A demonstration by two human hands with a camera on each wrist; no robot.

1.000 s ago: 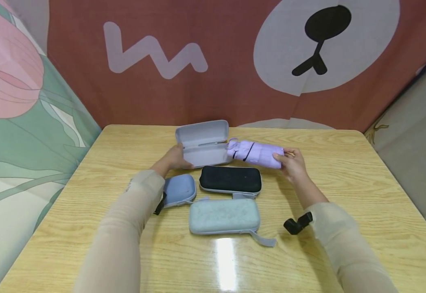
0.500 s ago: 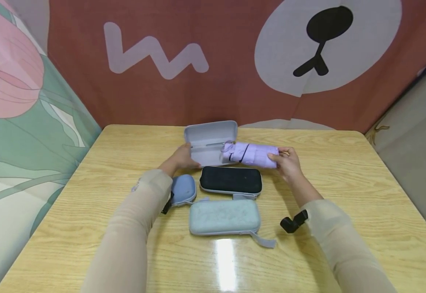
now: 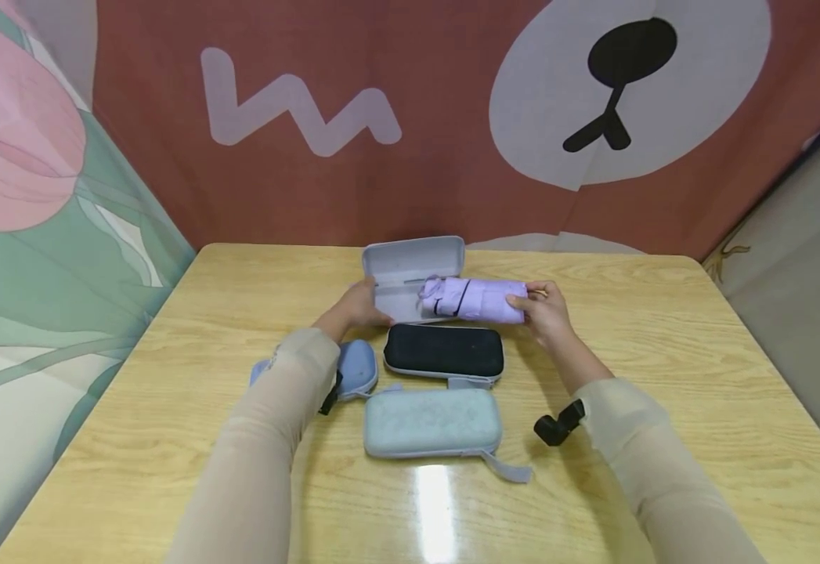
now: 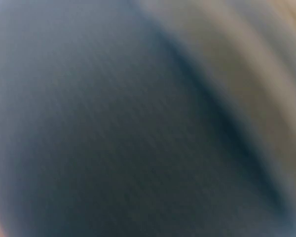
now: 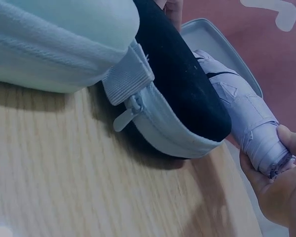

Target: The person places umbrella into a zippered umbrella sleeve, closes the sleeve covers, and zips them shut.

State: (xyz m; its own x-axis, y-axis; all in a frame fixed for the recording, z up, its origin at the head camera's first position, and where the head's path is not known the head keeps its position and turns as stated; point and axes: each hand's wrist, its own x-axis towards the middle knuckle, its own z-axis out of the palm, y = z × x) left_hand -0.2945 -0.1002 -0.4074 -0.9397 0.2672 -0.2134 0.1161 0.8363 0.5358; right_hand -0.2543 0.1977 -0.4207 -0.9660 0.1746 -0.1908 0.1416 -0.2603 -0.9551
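A lilac folded umbrella with a black strap line is held level by its right end in my right hand, thumb on the near side. The umbrella's left end, with its wrist loop, overlaps the inside of an open pale grey hard case, whose lid stands up at the back. My left hand grips that case by its left end, thumb at the front edge. In the right wrist view the right fingers wrap the umbrella's end. The left wrist view is blurred, mostly filled by a dark blue-grey surface.
A black zip case lies just in front of the open case. Nearer is a mint zip case with a grey strap. A blue case sits partly under the left forearm. A patterned curtain hangs behind the wooden table.
The open case has slid right with my left hand. The right hand has brought the umbrella left, so its end now overlaps more of the case.
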